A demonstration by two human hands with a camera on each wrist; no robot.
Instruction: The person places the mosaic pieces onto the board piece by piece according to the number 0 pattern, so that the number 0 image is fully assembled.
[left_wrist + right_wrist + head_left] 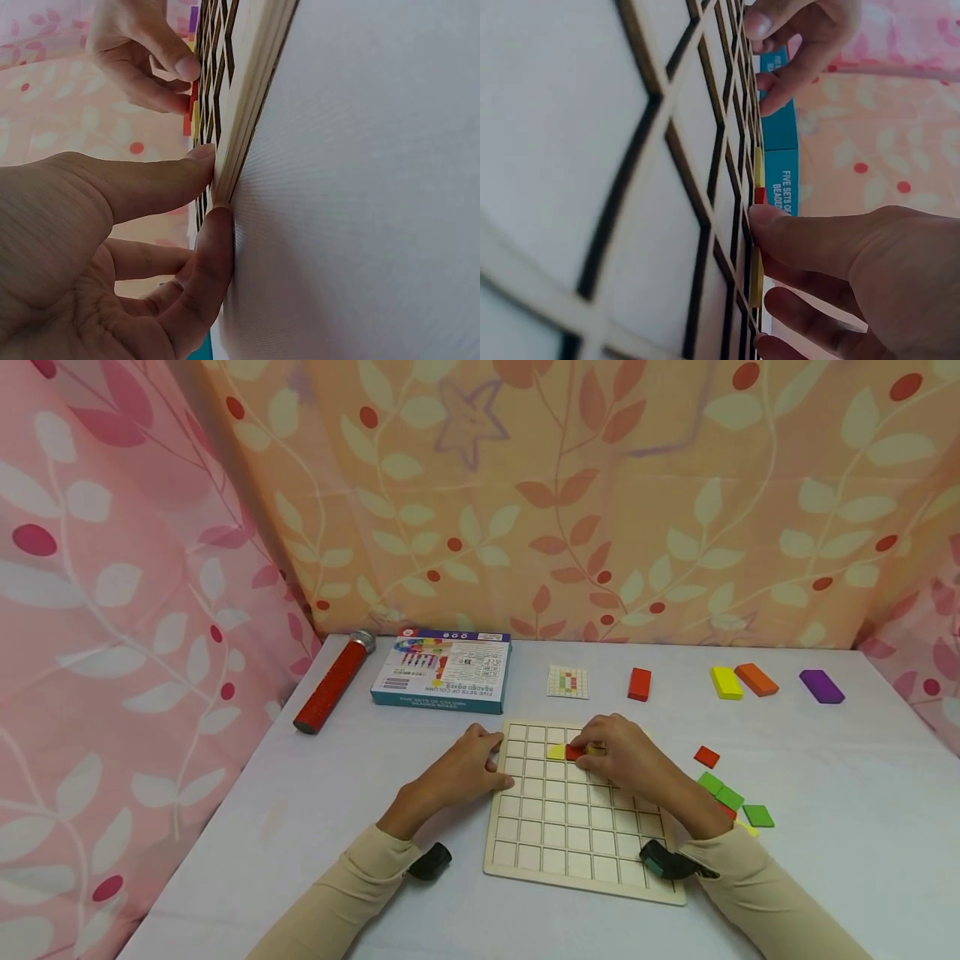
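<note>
A wooden grid board [554, 835] lies on the white table. At its left edge my left hand [465, 767] grips it, the thumb [169, 180] on the top face and a bent finger against the side. Over the far rows, my right hand [622, 756] pinches a red square tile [573, 752] between thumb and forefinger, down at a grid cell. One yellow tile [556, 752] sits just left of the red one. Another yellow tile [757, 277] shows beneath the right fingers, partly hidden by them in the head view.
Right of the board lie a red tile [707, 757], several green tiles [759, 816] and a yellow one. Behind stand a boxed set [442, 672], a red tube with silver end [333, 687], a pattern card [567, 682], and red [640, 684], yellow, orange and purple [821, 686] blocks.
</note>
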